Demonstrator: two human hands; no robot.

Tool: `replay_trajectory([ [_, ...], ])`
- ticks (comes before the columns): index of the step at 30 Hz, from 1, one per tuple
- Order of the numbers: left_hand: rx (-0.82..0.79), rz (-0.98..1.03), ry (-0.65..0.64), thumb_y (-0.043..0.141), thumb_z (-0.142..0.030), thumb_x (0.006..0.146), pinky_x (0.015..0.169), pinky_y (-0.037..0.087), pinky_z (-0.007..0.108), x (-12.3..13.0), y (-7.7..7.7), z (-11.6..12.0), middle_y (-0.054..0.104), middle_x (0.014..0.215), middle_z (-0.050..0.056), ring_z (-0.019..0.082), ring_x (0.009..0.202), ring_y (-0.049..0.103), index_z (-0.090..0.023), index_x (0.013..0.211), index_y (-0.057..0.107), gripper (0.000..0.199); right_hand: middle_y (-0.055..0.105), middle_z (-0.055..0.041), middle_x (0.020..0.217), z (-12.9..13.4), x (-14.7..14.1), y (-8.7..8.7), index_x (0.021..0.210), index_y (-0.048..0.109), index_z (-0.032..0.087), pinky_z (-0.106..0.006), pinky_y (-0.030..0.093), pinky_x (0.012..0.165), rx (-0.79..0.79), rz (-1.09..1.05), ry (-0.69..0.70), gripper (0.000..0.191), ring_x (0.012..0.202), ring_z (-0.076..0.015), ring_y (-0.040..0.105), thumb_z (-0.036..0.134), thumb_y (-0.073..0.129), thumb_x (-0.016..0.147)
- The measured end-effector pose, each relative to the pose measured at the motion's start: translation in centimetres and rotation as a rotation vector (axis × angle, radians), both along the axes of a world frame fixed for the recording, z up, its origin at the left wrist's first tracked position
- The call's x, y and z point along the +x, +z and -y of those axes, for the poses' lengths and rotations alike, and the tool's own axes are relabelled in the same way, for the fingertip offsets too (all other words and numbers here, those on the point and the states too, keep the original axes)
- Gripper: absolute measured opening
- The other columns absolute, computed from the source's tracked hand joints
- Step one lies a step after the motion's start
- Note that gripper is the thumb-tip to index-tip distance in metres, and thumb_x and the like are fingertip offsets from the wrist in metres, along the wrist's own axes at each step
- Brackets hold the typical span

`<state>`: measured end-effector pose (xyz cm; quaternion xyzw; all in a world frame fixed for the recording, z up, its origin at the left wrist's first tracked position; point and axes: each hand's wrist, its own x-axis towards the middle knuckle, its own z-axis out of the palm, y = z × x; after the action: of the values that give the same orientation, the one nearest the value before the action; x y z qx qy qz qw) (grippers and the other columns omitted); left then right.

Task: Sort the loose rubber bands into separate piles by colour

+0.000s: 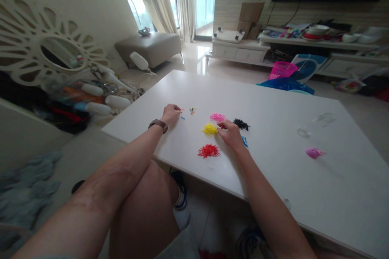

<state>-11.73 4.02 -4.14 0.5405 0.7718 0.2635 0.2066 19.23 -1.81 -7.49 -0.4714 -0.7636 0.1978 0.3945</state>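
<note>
My left hand (172, 114), with a watch at its wrist, rests on the white table (261, 170), its fingers closed in a pinch. What is at its fingertips is too small to make out. A few loose coloured bands (192, 110) and a short blue piece (182, 118) lie beside it. My right hand (230, 132) reaches to the edge of a pile of yellow rubber bands (209, 130), fingertips pressed together; whatever they grip is hidden. Around it lie piles of pink bands (217, 117), black bands (241, 124), red bands (208, 151) and partly covered blue bands (244, 141).
On the table's right lie a pink object (315, 153) and a clear plastic item (304, 132). Past the far edge stand a pink basket (282, 70) and a low white cabinet (240, 52). A large lamp or fan-like white frame (27, 36) leans at left.
</note>
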Motion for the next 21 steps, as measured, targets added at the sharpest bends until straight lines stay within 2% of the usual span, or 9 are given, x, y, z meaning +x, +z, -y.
replay_trajectory([
  [7, -0.145, -0.091, -0.109, 0.068, -0.009, 0.073, 0.081, 0.052, 0.026, -0.38, -0.68, 0.17, 0.078, 0.098, 0.012, 0.02, 0.088, 0.069, -0.011, 0.095, 0.08, 0.025, 0.072, -0.0063, 0.094, 0.0, 0.02, 0.06, 0.094, 0.072, 0.019, -0.034, 0.053, 0.079, 0.0, 0.006, -0.004, 0.017, 0.083, -0.0205, 0.067, 0.016, 0.061, 0.082],
  [13, -0.095, -0.074, -0.123, 0.072, -0.011, 0.069, 0.075, 0.052, 0.025, -0.65, -0.1, 0.03, 0.078, 0.087, 0.011, 0.02, 0.082, 0.07, -0.012, 0.086, 0.081, 0.019, 0.072, -0.0057, 0.094, 0.14, 0.04, 0.22, 0.093, 0.072, 0.02, -0.033, 0.052, 0.078, -0.006, 0.015, -0.009, 0.016, 0.081, -0.0196, 0.066, 0.016, 0.061, 0.082],
  [17, -0.063, -0.06, -0.228, 0.074, -0.016, 0.067, 0.073, 0.053, 0.026, -0.61, 0.11, 0.14, 0.077, 0.078, 0.008, 0.02, 0.077, 0.069, -0.014, 0.077, 0.081, 0.012, 0.071, -0.0051, 0.092, 0.15, 0.06, 0.22, 0.092, 0.072, 0.02, -0.033, 0.052, 0.078, 0.001, 0.016, -0.012, 0.015, 0.08, -0.0195, 0.066, 0.016, 0.061, 0.082],
  [21, -0.067, -0.086, -0.307, 0.072, -0.013, 0.063, 0.07, 0.051, 0.026, -0.29, -0.26, 0.23, 0.074, 0.071, 0.006, 0.018, 0.07, 0.066, -0.015, 0.075, 0.08, 0.014, 0.071, -0.0048, 0.091, 0.2, 0.03, 0.34, 0.09, 0.071, 0.02, -0.033, 0.052, 0.077, 0.0, 0.017, -0.005, 0.014, 0.078, -0.0191, 0.066, 0.016, 0.061, 0.082],
])
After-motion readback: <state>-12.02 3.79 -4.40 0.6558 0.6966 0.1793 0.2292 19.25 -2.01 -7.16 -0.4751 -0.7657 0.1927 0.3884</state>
